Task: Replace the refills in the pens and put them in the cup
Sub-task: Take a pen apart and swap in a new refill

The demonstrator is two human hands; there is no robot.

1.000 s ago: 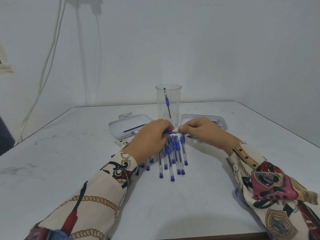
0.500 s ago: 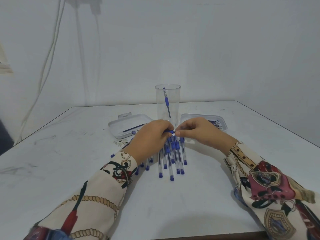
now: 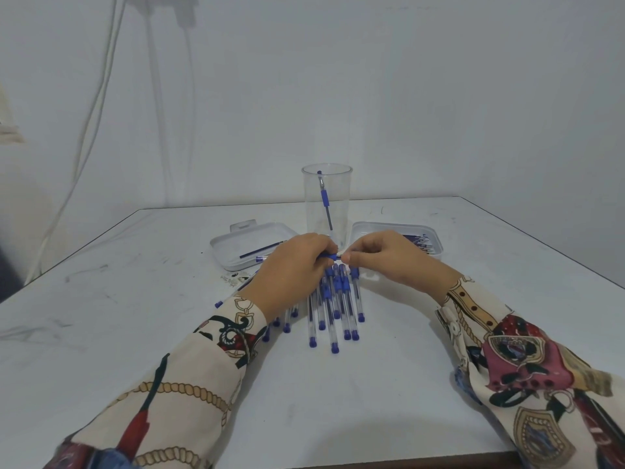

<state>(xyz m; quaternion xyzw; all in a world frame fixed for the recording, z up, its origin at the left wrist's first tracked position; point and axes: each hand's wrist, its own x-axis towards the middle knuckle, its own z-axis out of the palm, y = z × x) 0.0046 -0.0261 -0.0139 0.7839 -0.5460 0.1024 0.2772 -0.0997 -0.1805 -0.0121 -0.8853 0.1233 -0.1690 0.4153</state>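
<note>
L hand point(image 3: 291, 269) grips pen point(image 3: 327, 256) barrel, R hand point(image 3: 389, 257) pinches its tip end; light, slick, thin — hold near blue grip.

Over the last second the right hand point(image 3: 389, 257) moved left toward the left hand point(image 3: 294, 269), closing the gap. Its fingertips point(image 3: 348, 257) came up against the tip of the pen point(image 3: 329, 256) gripped by the left hand.
</note>
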